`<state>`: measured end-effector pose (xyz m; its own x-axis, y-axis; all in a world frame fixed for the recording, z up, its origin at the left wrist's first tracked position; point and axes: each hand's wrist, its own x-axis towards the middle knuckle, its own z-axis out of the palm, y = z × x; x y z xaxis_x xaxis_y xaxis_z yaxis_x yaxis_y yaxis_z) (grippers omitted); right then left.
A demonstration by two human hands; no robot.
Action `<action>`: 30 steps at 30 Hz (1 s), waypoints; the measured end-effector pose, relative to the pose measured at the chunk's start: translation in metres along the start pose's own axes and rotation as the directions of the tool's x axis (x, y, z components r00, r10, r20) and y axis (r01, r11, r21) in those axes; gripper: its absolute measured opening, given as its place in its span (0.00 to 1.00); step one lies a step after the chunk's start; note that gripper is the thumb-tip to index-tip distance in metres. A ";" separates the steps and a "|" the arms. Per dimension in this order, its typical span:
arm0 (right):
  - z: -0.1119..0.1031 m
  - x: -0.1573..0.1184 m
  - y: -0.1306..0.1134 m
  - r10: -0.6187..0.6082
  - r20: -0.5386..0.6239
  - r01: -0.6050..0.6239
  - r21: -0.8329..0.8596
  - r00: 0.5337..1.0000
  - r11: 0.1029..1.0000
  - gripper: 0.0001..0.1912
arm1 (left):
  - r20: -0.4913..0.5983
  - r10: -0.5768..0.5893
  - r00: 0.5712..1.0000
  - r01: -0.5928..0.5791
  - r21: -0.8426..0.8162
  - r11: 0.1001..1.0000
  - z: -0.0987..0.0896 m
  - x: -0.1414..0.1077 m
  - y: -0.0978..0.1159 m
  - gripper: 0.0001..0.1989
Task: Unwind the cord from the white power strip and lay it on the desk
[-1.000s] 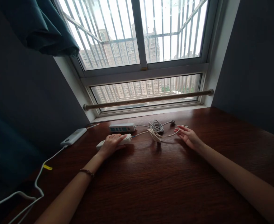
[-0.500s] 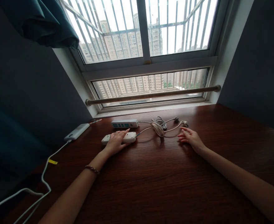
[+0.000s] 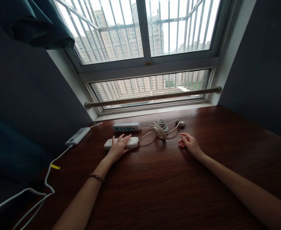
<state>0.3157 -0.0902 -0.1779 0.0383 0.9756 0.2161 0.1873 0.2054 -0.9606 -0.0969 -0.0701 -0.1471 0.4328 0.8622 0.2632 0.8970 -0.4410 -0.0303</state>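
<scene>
My left hand (image 3: 118, 150) lies across the near white power strip (image 3: 109, 143), fingers spread over its top and thumb along the near side. A beige cord runs from that strip to a coiled bundle (image 3: 160, 131). Behind it, almost parallel, stands a second power strip (image 3: 126, 126) with blue-green socket panels and a grey cord. Two plugs (image 3: 181, 124) rest together at the right end of the cords. Just in front of them, my right hand (image 3: 189, 144) hovers near or rests on the table, fingers loosely bent and apart, with nothing visible in them.
The dark wooden table (image 3: 140, 188) reaches to a barred window with a horizontal rail (image 3: 152, 97). At the left edge lies a white box-shaped device (image 3: 78, 136) with a white cable (image 3: 49, 174) and yellow tag. A blue curtain (image 3: 37, 27) hangs at upper left.
My right hand has drawn slightly back from the plugs, which now lie further left, closer together. The left fingers have spread wider, and the near strip sits slightly closer to me.
</scene>
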 end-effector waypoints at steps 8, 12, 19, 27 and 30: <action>-0.006 0.007 -0.008 -0.322 0.057 0.322 -0.337 0.945 0.885 0.18 | -0.053 0.043 0.998 -0.045 -0.035 0.998 -0.003 -0.003 0.000 0.33; -0.005 0.005 -0.005 -0.333 0.089 0.339 -0.413 0.939 0.845 0.20 | -0.085 0.088 0.993 -0.090 -0.027 0.996 -0.003 -0.002 -0.003 0.33; -0.003 -0.002 -0.002 -0.236 0.143 0.276 -0.472 0.961 0.838 0.19 | -0.115 0.087 0.990 -0.091 -0.033 0.995 0.001 -0.005 -0.011 0.33; -0.002 -0.002 -0.002 -0.211 0.132 0.249 -0.480 0.969 0.841 0.18 | -0.144 0.074 0.987 -0.080 -0.032 0.996 0.007 -0.005 -0.015 0.30; -0.001 -0.004 -0.004 -0.210 0.145 0.254 -0.481 0.967 0.839 0.18 | -0.147 0.077 0.986 -0.081 -0.022 0.996 0.004 -0.006 -0.012 0.30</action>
<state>0.3153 -0.0955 -0.1748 -0.1447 0.9115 0.3850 0.6391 0.3831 -0.6669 -0.1105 -0.0692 -0.1521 0.4828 0.7795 0.3991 0.8567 -0.5150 -0.0306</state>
